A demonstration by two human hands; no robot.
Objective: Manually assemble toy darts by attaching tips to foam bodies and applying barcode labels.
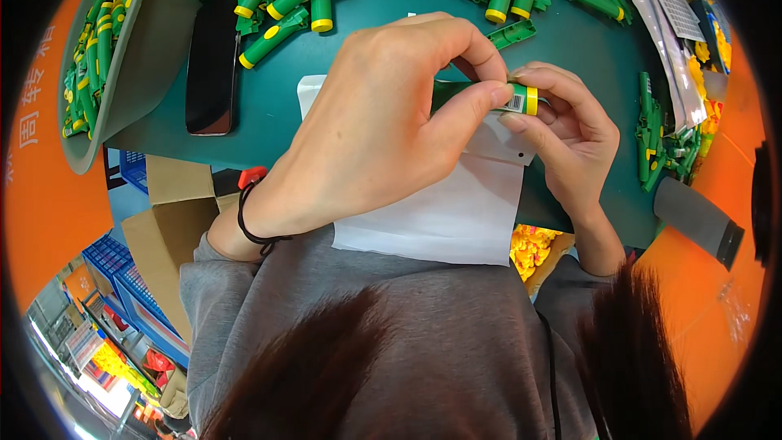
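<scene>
From the head view, my left hand (366, 130) arches over the white sheet (440, 212), thumb and forefinger pinched on a small label at the yellow-capped end of a green tube (521, 99). My right hand (570, 143) grips that same tube from beneath, fingers curled round its end, so both hands are closed on it, just above the sheet's upper right corner.

What could go wrong, I think: the label is half hidden under my thumb (I cannot tell how much of it is stuck down), and if my pinch slides it may land crooked or crease. The tube is round, so a loose grip on the right could let it roll as I press.

Room is tight. Beyond the sheet lies a heap of green and yellow tubes (285, 0), a black phone (212, 65) to the sheet's left, and further left a grey tray (155, 49) full of more tubes. Right of the sheet sit green parts (660, 143) and a strip of packets (664, 0). The sheet overhangs the near edge of the green table (269, 114), toward my lap.
</scene>
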